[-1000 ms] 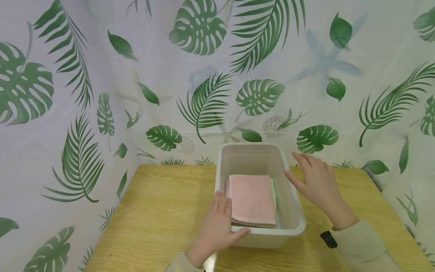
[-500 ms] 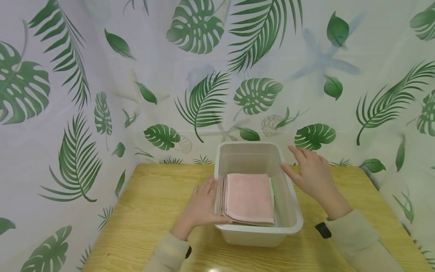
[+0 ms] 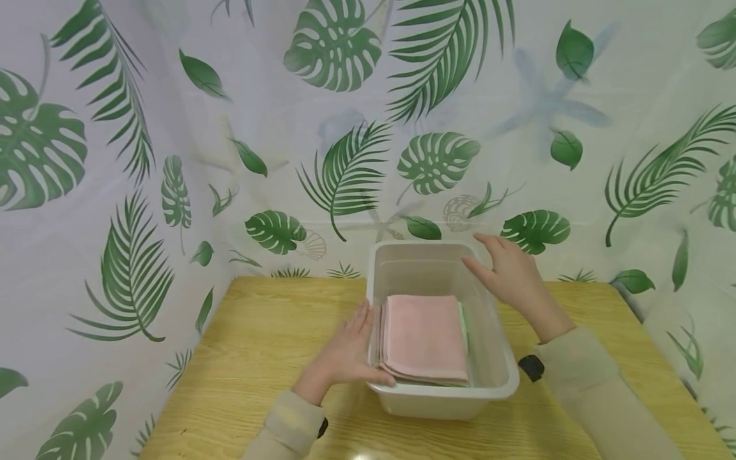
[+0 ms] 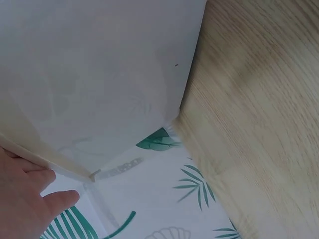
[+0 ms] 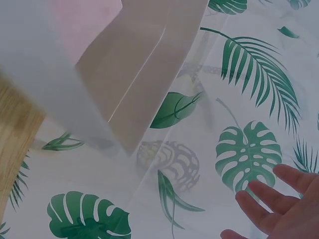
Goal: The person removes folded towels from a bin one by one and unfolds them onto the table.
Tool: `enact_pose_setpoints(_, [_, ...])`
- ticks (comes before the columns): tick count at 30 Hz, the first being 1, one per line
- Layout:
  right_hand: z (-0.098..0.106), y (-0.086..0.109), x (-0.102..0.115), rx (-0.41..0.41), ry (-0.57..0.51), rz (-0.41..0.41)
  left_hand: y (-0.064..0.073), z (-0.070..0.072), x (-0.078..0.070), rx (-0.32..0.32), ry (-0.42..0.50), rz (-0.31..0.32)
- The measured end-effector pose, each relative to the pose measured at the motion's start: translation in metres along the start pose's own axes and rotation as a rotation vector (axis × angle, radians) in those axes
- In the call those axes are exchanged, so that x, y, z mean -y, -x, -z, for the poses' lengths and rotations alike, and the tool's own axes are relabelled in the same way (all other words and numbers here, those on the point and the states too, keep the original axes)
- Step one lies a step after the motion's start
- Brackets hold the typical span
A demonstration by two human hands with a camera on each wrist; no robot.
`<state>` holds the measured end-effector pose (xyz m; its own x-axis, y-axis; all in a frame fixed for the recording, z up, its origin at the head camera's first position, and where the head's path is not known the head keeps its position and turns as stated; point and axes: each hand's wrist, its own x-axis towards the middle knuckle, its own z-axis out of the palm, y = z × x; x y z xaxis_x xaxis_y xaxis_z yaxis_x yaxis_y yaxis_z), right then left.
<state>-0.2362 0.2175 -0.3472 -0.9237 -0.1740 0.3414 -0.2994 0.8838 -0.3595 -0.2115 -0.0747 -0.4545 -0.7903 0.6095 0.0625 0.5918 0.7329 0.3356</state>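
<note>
A white plastic bin [image 3: 428, 404] stands on the table with a folded pink cloth [image 3: 427, 335] lying inside. Under the pink cloth, edges of other folded cloths show, among them a green one [image 3: 463, 319] at the right. My left hand [image 3: 345, 354] rests against the bin's left rim, fingers extended and thumb lying at the front left corner. In the left wrist view, fingertips [image 4: 62, 200] show beside the rim. Over the bin's right rim near its far corner, my right hand [image 3: 508, 271] hovers with spread fingers, holding nothing. The right wrist view shows its fingers [image 5: 264, 199] apart from the bin.
A wooden table [image 3: 276, 332] carries the bin, close to its far edge. Behind and to the sides hangs a white sheet [image 3: 368, 115] printed with green leaves. Dark bands [image 3: 531, 368] show at the sleeve cuffs.
My left hand has moved from over the front left rim outward to the bin's left side. My right hand has shifted left and away from me, over the far right corner.
</note>
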Motion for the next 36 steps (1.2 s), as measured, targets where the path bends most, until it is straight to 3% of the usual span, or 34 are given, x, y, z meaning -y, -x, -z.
enact_pose_setpoints(9, [-0.019, -0.026, 0.001, 0.100, -0.085, -0.006, 0.002, -0.009, -0.026, -0.004, -0.042, -0.015])
enact_pose_setpoints(21, [-0.098, -0.033, -0.005, 0.279, -0.126, 0.047, 0.011, -0.021, -0.059, 0.021, -0.092, 0.026])
enact_pose_setpoints(28, [-0.142, -0.029, -0.018, 0.373, 0.014, 0.086, 0.016, -0.024, -0.071, 0.009, -0.136, 0.023])
enact_pose_setpoints(36, [-0.171, -0.014, -0.028, 0.482, 0.087, 0.129, 0.018, -0.030, -0.079, 0.019, -0.147, 0.055])
